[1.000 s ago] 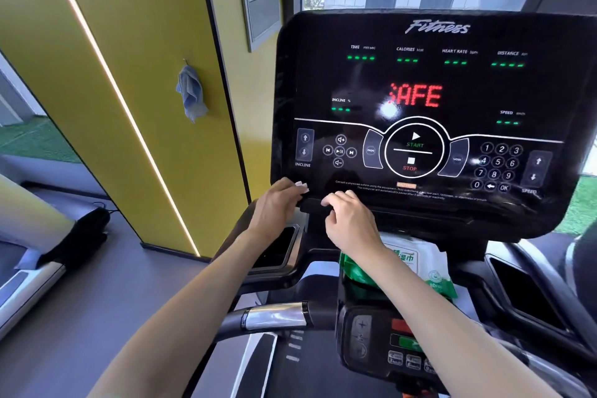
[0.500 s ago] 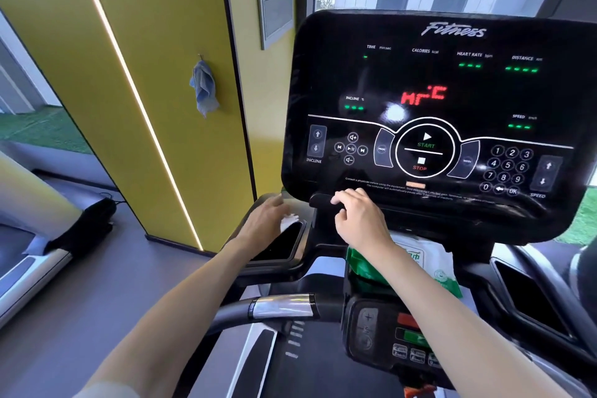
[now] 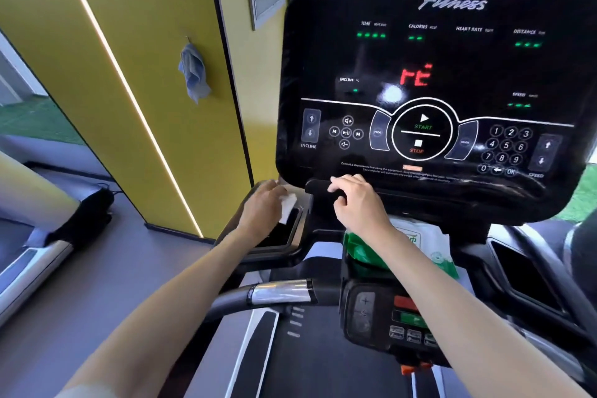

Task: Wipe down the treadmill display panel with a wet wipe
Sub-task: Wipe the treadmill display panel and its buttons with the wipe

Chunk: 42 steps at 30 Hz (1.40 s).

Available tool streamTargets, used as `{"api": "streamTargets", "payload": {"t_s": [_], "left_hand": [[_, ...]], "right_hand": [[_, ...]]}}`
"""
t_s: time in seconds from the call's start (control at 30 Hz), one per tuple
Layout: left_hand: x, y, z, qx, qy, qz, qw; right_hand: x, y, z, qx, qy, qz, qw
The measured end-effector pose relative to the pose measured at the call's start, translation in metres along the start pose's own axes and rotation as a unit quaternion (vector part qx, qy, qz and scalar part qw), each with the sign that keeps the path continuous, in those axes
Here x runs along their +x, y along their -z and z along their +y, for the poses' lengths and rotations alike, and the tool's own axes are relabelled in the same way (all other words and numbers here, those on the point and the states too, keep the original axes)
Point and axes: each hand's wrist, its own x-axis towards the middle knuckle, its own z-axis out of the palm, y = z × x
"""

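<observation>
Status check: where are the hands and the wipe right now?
Left hand holds wet wipe over left tray. Right hand grips bar below display panel. Nothing blocking.

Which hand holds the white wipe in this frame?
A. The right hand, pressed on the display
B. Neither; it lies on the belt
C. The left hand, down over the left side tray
C: the left hand grips the white wipe above the left side tray, while the right hand holds the black bar under the display.

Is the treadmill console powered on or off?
On. The display panel shows lit red characters and green indicator dashes.
</observation>
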Motion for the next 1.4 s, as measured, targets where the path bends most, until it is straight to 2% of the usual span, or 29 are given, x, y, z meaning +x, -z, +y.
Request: {"api": "streamTargets", "payload": {"t_s": [0.1, 0.17, 0.3, 0.43, 0.47, 0.53, 0.6, 0.63, 0.8, 0.87, 0.93, 1.0, 1.03, 1.1, 1.17, 1.2, 1.23, 1.33, 1.4], "left_hand": [[0.020, 0.018, 0.010, -0.059, 0.088, 0.142, 0.984], [0.033, 0.014, 0.031, -0.073, 0.094, 0.157, 0.981], [0.027, -0.013, 0.053, -0.063, 0.070, 0.028, 0.995], [0.009, 0.008, 0.034, -0.079, 0.180, -0.129, 0.972], [0.005, 0.016, 0.032, -0.075, 0.202, -0.128, 0.968], [0.005, 0.028, 0.037, -0.098, 0.253, -0.021, 0.962], [0.012, 0.029, 0.052, -0.156, 0.293, 0.094, 0.939], [0.016, 0.025, 0.064, -0.177, 0.298, 0.125, 0.930], [0.019, -0.023, 0.127, -0.202, 0.303, 0.173, 0.915], [0.016, -0.050, 0.155, -0.171, 0.257, 0.169, 0.936], [0.010, -0.073, 0.181, -0.142, 0.183, 0.120, 0.965], [0.006, -0.074, 0.181, -0.133, 0.145, 0.127, 0.972], [0.006, -0.066, 0.170, -0.131, 0.158, 0.158, 0.966], [0.010, -0.041, 0.142, -0.147, 0.258, 0.215, 0.930], [0.016, -0.025, 0.124, -0.161, 0.356, 0.235, 0.890], [0.019, -0.024, 0.127, -0.173, 0.367, 0.237, 0.882], [0.021, -0.029, 0.141, -0.179, 0.351, 0.230, 0.890], [0.016, -0.071, 0.202, -0.149, 0.229, 0.137, 0.952], [0.008, -0.084, 0.218, -0.134, 0.177, 0.111, 0.969]], "right_hand": [[0.000, 0.000, 0.001, -0.010, 0.006, 0.004, 1.000], [0.000, 0.001, 0.003, -0.011, 0.011, -0.008, 1.000], [-0.001, 0.009, 0.013, 0.041, 0.022, -0.061, 0.997], [-0.026, 0.019, 0.030, 0.008, 0.078, -0.111, 0.991], [-0.034, 0.022, 0.036, -0.001, 0.084, -0.100, 0.991], [-0.044, 0.031, 0.047, -0.005, 0.068, -0.064, 0.996], [-0.048, 0.040, 0.058, -0.017, 0.049, -0.048, 0.998], [-0.049, 0.044, 0.063, -0.025, 0.044, -0.051, 0.997], [-0.058, 0.060, 0.085, -0.050, 0.017, -0.044, 0.998], [-0.065, 0.062, 0.093, -0.069, 0.025, -0.035, 0.997], [-0.072, 0.063, 0.101, -0.102, 0.033, -0.020, 0.994], [-0.077, 0.066, 0.109, -0.114, 0.021, -0.004, 0.993], [-0.079, 0.068, 0.112, -0.109, 0.011, 0.000, 0.994], [-0.080, 0.072, 0.119, -0.095, 0.003, -0.005, 0.995], [-0.079, 0.071, 0.121, -0.092, 0.013, -0.015, 0.996], [-0.077, 0.071, 0.120, -0.090, 0.012, -0.018, 0.996], [-0.075, 0.070, 0.119, -0.092, 0.011, -0.018, 0.996], [-0.073, 0.070, 0.120, -0.104, 0.018, -0.013, 0.994], [-0.074, 0.073, 0.124, -0.108, 0.027, -0.015, 0.994]]}}
